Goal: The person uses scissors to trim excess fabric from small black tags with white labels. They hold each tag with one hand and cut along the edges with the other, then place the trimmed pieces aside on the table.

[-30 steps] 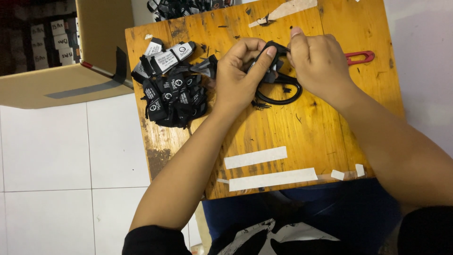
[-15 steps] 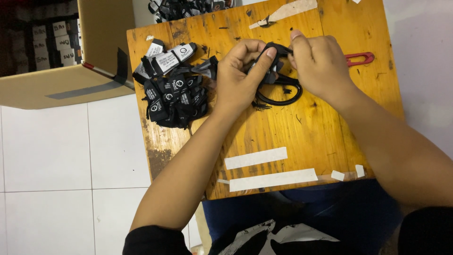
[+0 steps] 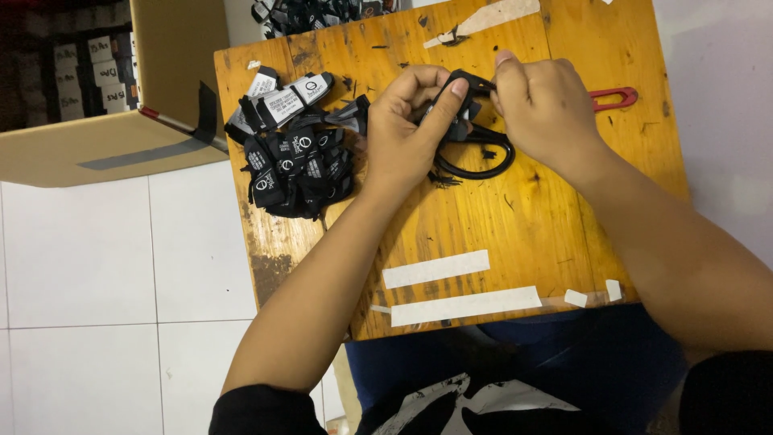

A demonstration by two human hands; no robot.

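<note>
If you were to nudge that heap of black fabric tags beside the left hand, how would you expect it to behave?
The heap of black fabric tags would probably slide and scatter rather than move as one, since the pieces lie loosely overlapped. They look thin and limp, so likely light and floppy. Flat strips should not roll on the wooden table.

It looked like a small workshop or packing corner, the kind set up for piecework. A scarred, stained wooden tabletop (image 3: pixel 515 234) stood on a white tiled floor (image 3: pixel 105 274), its surface nicked and marked with strips of pale tape (image 3: pixel 435 268). At ten o'clock on it lay a heap of black fabric labels (image 3: pixel 294 157), many alike, and more of the same dark pieces (image 3: pixel 310 12) crowded the twelve o'clock edge. Beyond the ten o'clock corner sat an open cardboard box (image 3: pixel 105 149) with rows of small tagged packets (image 3: pixel 88 68) inside, stock rather than household clutter.
</note>
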